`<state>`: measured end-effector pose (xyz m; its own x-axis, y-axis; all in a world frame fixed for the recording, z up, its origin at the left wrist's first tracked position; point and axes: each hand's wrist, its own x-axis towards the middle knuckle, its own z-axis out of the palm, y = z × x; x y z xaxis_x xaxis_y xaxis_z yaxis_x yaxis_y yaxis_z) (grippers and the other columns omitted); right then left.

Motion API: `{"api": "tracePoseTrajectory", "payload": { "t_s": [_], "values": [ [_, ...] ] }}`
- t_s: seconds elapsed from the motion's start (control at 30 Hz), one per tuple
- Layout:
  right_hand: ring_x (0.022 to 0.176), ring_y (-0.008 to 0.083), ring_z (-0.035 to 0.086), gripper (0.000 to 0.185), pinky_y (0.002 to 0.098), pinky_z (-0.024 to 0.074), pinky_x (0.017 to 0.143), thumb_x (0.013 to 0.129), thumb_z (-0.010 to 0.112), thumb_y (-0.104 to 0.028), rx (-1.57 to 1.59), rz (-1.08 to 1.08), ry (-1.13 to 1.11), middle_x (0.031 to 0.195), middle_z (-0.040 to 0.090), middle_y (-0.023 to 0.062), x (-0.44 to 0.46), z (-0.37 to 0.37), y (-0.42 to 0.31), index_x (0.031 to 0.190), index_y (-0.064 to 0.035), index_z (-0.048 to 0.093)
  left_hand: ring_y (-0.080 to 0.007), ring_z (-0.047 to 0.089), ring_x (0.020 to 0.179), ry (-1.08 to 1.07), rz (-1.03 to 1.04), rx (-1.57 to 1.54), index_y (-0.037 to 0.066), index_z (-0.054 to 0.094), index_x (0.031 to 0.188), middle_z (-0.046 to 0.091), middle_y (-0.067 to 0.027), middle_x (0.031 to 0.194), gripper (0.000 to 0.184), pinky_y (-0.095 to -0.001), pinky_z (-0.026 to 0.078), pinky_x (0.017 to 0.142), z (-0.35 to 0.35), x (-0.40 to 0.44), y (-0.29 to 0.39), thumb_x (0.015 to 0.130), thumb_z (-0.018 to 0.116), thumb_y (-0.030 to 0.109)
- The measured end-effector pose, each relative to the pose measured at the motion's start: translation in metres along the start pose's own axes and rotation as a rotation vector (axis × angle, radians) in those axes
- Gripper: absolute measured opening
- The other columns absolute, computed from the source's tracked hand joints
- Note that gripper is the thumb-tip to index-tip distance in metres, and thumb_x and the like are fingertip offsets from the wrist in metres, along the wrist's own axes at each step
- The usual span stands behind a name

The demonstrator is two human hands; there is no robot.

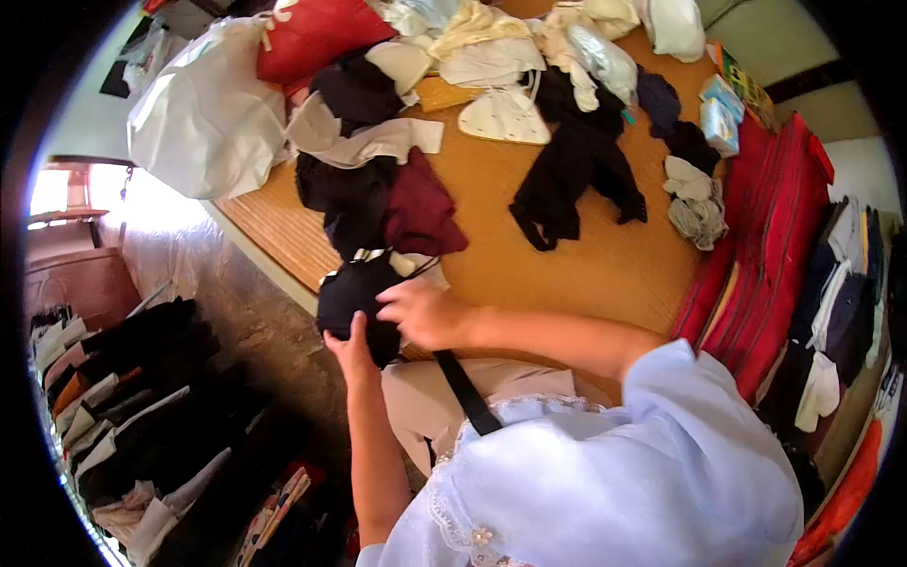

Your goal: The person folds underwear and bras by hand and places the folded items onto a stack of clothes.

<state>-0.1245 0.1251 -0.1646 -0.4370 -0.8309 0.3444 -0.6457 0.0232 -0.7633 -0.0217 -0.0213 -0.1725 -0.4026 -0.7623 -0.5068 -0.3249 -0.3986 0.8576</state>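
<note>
Black garment (351, 295) in left hand (353, 352), right hand (427, 316) touching, near mat's (283, 263) edge.

Can't see most fingers of the left hand (351, 352), hidden behind the black garment (354, 295)! Catching only part of the red bag (321, 40), sliced by the top edge. Can't separate the dark clothes (208, 402) lower left, sunk in shadow.
</note>
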Motion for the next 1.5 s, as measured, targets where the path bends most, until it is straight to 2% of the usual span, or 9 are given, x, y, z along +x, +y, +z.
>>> {"api": "tracePoseTrajectory", "payload": {
  "t_s": [0.1,0.23,0.6,0.73,0.8,0.93,1.03,1.27,1.5],
  "values": [
    [0.088,0.0266,0.053,0.029,0.0350,0.0435,0.078,0.074,0.052,-0.004,0.061,0.453,0.261,0.098,0.053,0.0158,-0.032,-0.012,0.043,0.103,0.0003,0.051,-0.0257,0.042,0.110,0.036,-0.069,0.141,0.003,0.008,0.133,0.035,-0.0173,0.125,0.096,-0.0363,0.042,0.088,-0.005,0.005,-0.002,0.065,0.075,0.013],
    [0.082,0.0185,0.051,0.044,0.0297,0.0437,0.070,0.080,0.057,-0.032,0.723,1.210,0.293,0.093,0.052,0.0113,-0.054,-0.011,0.086,0.105,0.0019,0.047,-0.0269,0.041,0.113,-0.058,-0.193,-0.002,0.004,0.009,0.134,0.034,-0.0164,0.126,0.101,-0.0388,0.039,0.091,-0.013,0.010,-0.002,0.060,0.078,0.014],
    [0.094,0.0178,0.052,0.066,0.0301,0.0440,0.079,0.067,0.071,-0.040,1.062,0.966,0.075,0.105,0.055,0.0118,0.007,0.035,0.042,0.112,0.0024,0.047,-0.0216,0.049,0.103,-0.061,-0.113,0.183,-0.003,0.035,0.121,0.048,-0.0129,0.115,0.079,-0.0306,0.039,0.088,-0.017,0.021,-0.016,0.059,0.079,0.016],
    [0.097,0.0193,0.054,0.068,0.0305,0.0440,0.083,0.063,0.075,-0.038,1.181,1.055,-0.150,0.107,0.057,0.0102,0.016,0.052,0.061,0.114,-0.0007,0.051,-0.0273,0.046,0.106,-0.324,-0.188,0.091,-0.003,0.025,0.126,0.043,-0.0185,0.119,0.084,-0.0357,0.039,0.090,-0.028,0.019,0.004,0.064,0.075,0.022],
    [0.097,0.0218,0.054,0.081,0.0314,0.0439,0.083,0.058,0.072,-0.051,0.852,1.037,-0.279,0.108,0.057,0.0106,0.035,0.023,0.035,0.116,0.0014,0.050,-0.0281,0.049,0.104,-0.347,-0.240,0.199,-0.002,0.027,0.125,0.045,-0.0172,0.117,0.076,-0.0380,0.043,0.084,-0.033,0.020,0.011,0.070,0.070,0.027],
    [0.098,0.0189,0.052,0.064,0.0292,0.0410,0.088,0.063,0.073,-0.034,0.702,0.807,-0.197,0.108,0.057,0.0095,0.038,0.044,0.049,0.113,0.0002,0.052,-0.0262,0.045,0.109,-0.406,-0.337,-0.022,0.007,0.024,0.131,0.041,-0.0126,0.122,0.075,-0.0439,0.040,0.087,-0.043,0.024,-0.006,0.072,0.067,0.023],
    [0.093,0.0168,0.053,0.045,0.0292,0.0426,0.084,0.067,0.070,-0.020,1.137,0.655,0.048,0.101,0.058,0.0064,0.040,0.057,0.027,0.106,-0.0029,0.056,-0.0265,0.044,0.110,-0.465,-0.356,-0.103,0.006,0.027,0.130,0.041,-0.0110,0.124,0.068,-0.0429,0.037,0.091,-0.054,0.031,-0.018,0.076,0.063,0.026],
    [0.087,0.0185,0.055,0.049,0.0289,0.0437,0.078,0.063,0.071,-0.028,0.985,0.642,0.034,0.094,0.060,0.0099,0.044,0.028,-0.030,0.100,0.0015,0.056,-0.0254,0.047,0.108,-0.551,-0.404,-0.322,0.002,0.034,0.126,0.048,-0.0111,0.118,0.057,-0.0395,0.038,0.093,-0.076,0.027,-0.028,0.082,0.054,0.032],
    [0.086,0.0182,0.056,0.051,0.0302,0.0448,0.077,0.063,0.070,-0.022,0.655,0.726,0.323,0.094,0.061,0.0093,0.003,-0.035,-0.023,0.106,-0.0011,0.055,-0.0265,0.045,0.112,-0.677,-0.039,-0.195,0.001,0.030,0.129,0.042,-0.0119,0.124,0.064,-0.0385,0.038,0.093,0.003,-0.073,0.034,0.079,0.060,0.029]
  ]
}}
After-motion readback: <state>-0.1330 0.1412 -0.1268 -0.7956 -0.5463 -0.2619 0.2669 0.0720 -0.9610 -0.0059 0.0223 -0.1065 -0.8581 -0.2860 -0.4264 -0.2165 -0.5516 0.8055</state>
